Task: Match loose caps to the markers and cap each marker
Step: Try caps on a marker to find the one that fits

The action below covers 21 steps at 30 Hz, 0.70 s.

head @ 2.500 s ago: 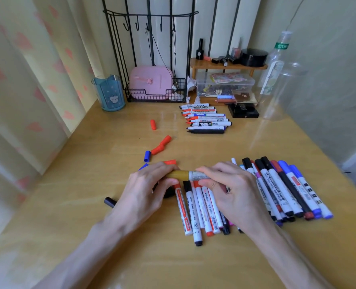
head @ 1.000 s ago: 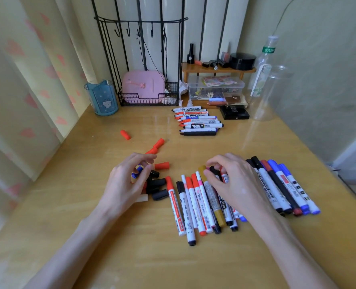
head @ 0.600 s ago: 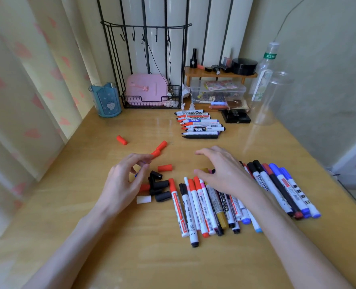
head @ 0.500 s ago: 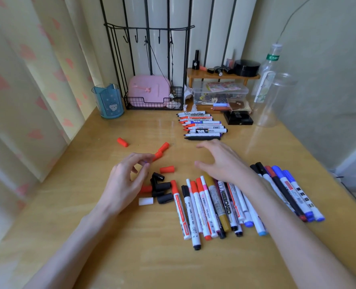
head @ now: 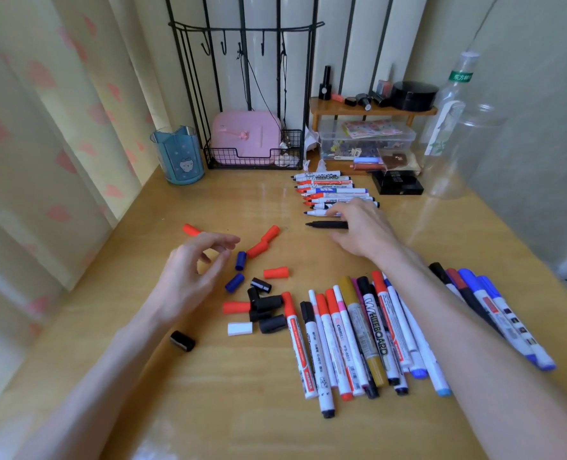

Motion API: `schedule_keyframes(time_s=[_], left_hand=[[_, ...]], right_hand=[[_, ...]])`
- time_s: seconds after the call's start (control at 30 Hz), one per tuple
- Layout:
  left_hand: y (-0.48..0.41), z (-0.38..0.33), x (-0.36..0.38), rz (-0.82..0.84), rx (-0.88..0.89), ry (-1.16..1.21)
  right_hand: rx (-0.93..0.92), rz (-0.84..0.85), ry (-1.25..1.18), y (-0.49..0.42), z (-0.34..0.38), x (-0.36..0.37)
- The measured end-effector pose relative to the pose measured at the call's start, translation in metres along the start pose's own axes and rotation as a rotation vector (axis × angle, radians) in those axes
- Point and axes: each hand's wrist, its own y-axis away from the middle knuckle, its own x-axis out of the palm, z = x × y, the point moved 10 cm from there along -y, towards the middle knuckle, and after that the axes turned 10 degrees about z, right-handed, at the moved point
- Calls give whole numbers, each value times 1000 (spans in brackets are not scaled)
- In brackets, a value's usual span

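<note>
My right hand (head: 361,232) reaches over the far row of uncapped markers (head: 333,190). Its nearly straight fingers lie on a black uncapped marker (head: 323,224) and the white one behind it, without a clear grip. My left hand (head: 194,272) hovers with loosely curled fingers and holds nothing, just left of the loose caps. Those caps are red (head: 258,249), blue (head: 240,260), black (head: 266,303) and one white (head: 240,328). A lone black cap (head: 182,340) lies nearer me. Capped markers (head: 358,333) lie in a front row under my right forearm, with more capped markers (head: 497,317) to the right.
At the back stand a blue cup (head: 179,159), a wire rack (head: 252,161) holding a pink case, a wooden shelf (head: 371,110), a clear box (head: 365,137), a black box (head: 397,186), a plastic bottle (head: 454,104) and a clear jar (head: 471,154). A curtain hangs at left.
The gold marker now lies among the capped markers. My right hand has left that pile and moved forward to the far uncapped row. My left hand stays open by the caps.
</note>
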Motion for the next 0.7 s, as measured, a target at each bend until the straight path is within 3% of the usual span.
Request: schedule_keyframes(time_s=[0.2,0.4,0.7], left_hand=[[4,-10,26,179,70,-76],[4,-16,40,260,22,-160],[3,-29,49,243,11,-247]], right_hand=[[12,-39,-2,4,-5,1],[21,32,-9,7,-7,7],[-75,-38,-96,33,12,-3]])
